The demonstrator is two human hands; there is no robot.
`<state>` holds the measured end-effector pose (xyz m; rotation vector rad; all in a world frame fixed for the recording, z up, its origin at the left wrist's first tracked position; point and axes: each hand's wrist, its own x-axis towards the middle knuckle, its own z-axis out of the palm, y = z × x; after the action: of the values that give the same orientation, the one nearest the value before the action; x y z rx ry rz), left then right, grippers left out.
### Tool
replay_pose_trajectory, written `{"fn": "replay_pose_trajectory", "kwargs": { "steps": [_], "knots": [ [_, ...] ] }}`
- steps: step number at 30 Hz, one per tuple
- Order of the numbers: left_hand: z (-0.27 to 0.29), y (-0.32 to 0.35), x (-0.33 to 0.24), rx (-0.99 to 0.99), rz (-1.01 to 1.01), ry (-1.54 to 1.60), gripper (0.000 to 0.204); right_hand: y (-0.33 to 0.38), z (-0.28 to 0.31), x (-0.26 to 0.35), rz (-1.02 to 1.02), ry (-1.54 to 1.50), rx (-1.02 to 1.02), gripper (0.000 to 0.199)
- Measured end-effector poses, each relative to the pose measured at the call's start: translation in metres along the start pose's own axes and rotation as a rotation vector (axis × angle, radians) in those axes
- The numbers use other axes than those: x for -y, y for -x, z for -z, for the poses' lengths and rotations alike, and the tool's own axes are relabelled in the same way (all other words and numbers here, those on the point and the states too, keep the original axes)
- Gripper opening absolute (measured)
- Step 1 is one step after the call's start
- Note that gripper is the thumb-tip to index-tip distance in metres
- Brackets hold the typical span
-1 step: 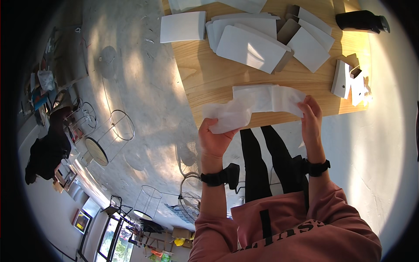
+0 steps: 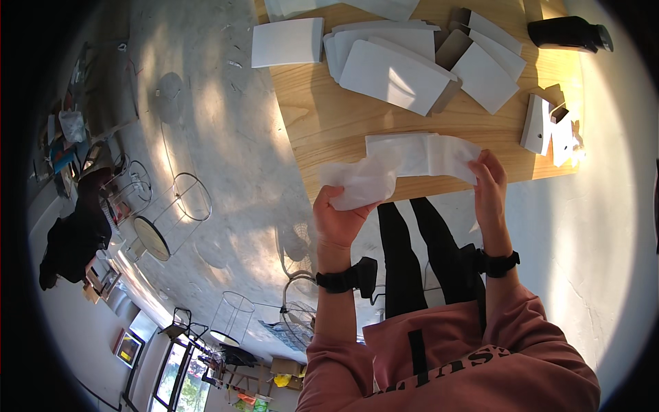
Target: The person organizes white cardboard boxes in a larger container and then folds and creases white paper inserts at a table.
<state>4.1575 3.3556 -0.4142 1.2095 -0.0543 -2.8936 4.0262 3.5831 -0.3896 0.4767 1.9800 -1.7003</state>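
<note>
Over the near edge of the pale wooden table [image 2: 316, 123], a thin, translucent white sheet [image 2: 365, 181] is stretching between two bare hands. The left hand [image 2: 342, 217] is pinching its crumpled end just off the table's near edge, thumb on top, while the right hand [image 2: 489, 180] is gripping its smoother end between thumb and fingers, beside the same edge. Between them, a flat white rectangular piece [image 2: 403, 152] is showing along the table's near edge; whether it is lying under the sheet or sitting within its folds, I cannot tell.

Handling this sheet well is probably calling for a light, even pull from both hands, since such thin material could be creasing or tearing under a sharp tug. Its left end is bunching, so the left hand should perhaps be smoothing that part while the table is supporting the middle.

Toward the table's far side, flat white cardboard cartons [image 2: 398, 77] are overlapping in a pile, their contents hidden. At the table's far left, a white rectangular box [image 2: 288, 43] is showing no opening. Near the table's right end, small white cardboard boxes [image 2: 537, 125] are showing a dark opening, nothing discernible inside. At the table's far right corner, a black cylindrical bottle [image 2: 563, 34] is concealing whatever it is holding.
</note>
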Motion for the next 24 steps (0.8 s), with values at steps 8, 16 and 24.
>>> {"fn": "replay_pose_trajectory", "kwargs": {
  "steps": [8, 16, 24],
  "knots": [
    [0.005, -0.005, 0.002, 0.055, 0.042, 0.044, 0.053, -0.002, 0.005, 0.001, 0.034, -0.050, 0.003, 0.018],
    [-0.004, 0.002, 0.004, -0.008, 0.111, 0.057, 0.056, -0.003, 0.009, 0.003, 0.009, -0.089, -0.003, 0.016],
    [-0.021, 0.002, 0.024, 0.114, 0.226, 0.135, 0.049, -0.007, 0.014, 0.002, 0.044, -0.050, -0.066, 0.016]
  ]
}}
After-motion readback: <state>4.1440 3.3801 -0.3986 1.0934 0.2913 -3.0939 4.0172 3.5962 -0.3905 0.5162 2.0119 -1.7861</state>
